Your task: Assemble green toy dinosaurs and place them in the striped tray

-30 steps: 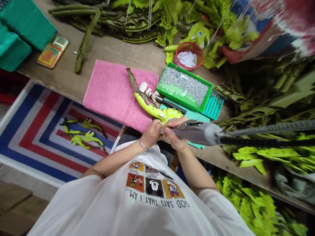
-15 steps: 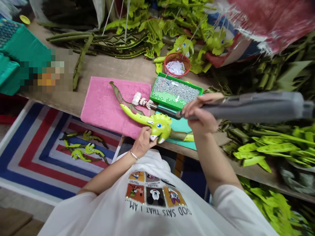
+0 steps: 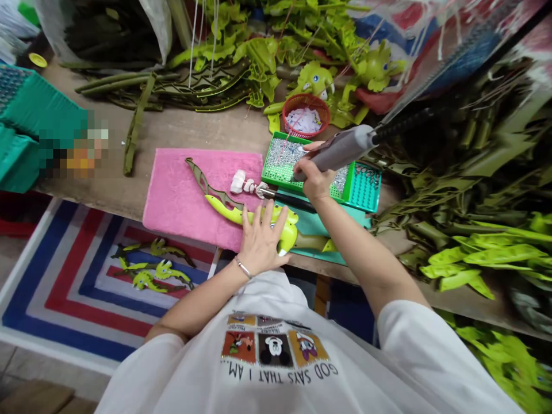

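My left hand [image 3: 261,238] lies with spread fingers over the lime-green dinosaur head of a toy bow [image 3: 224,210], covering most of the head. The toy's dark olive arm runs to the upper left, across a pink towel [image 3: 172,195]. In my right hand [image 3: 318,177] is a grey electric screwdriver [image 3: 345,148], tilted, its tip end over a green tray [image 3: 276,174] of small silver screws. My wrist and the tool hide part of that tray. A black-handled tool [image 3: 293,200] with a white wrapped end lies between the toy and the tray.
A red basket [image 3: 307,116] with small white pieces stands behind the tray. Piles of green plastic parts [image 3: 470,253] lie at the right and back. Several toys [image 3: 157,276] rest on striped cloth at lower left. A cable [image 3: 431,86] hangs behind the screwdriver.
My right hand has swung the screwdriver from the right to over the screw tray. My left hand has gone from gripping the head's lower edge to lying spread across it.
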### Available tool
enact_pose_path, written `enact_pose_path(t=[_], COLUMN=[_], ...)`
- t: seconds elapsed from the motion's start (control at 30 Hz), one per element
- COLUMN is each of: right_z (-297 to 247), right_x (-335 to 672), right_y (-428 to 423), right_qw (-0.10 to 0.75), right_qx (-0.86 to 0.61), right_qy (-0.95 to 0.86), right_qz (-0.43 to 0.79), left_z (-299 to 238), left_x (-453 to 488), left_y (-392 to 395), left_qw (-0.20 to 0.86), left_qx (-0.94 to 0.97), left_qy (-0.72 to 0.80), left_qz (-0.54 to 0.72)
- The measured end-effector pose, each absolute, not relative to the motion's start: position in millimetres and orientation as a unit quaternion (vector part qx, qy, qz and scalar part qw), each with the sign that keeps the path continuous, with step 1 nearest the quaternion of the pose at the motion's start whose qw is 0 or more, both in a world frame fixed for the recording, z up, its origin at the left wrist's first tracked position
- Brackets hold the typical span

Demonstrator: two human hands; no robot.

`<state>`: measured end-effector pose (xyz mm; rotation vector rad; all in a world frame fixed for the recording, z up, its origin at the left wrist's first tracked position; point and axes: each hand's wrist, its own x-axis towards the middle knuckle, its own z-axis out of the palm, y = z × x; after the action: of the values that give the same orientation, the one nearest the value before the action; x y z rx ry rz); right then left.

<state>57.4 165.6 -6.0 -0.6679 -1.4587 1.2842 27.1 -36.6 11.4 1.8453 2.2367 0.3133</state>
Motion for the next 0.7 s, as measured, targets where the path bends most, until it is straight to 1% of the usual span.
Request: enact_pose_path(t=[0.27,0.5,0.7], right_z=[-6,-6,31], right_x=[59,56,80], right_y=[168,170,144], right_qw=[0.513,0.492,0.540], right_qx=[-0.275,-0.261,-0.238], right_qy=[-0.612,-0.627,-0.603], right_qz=[0.536,0.545,0.537], left_z=[13,10,12], left_x=[7,-10,5], left_y=[-49,-47,-37], left_qw=[0.112,0.118,0.131], left_qx=[0.622,0.607,0.556], left_qy=[0.766,0.779,0.814], left_qz=[0.114,0.102,0.109])
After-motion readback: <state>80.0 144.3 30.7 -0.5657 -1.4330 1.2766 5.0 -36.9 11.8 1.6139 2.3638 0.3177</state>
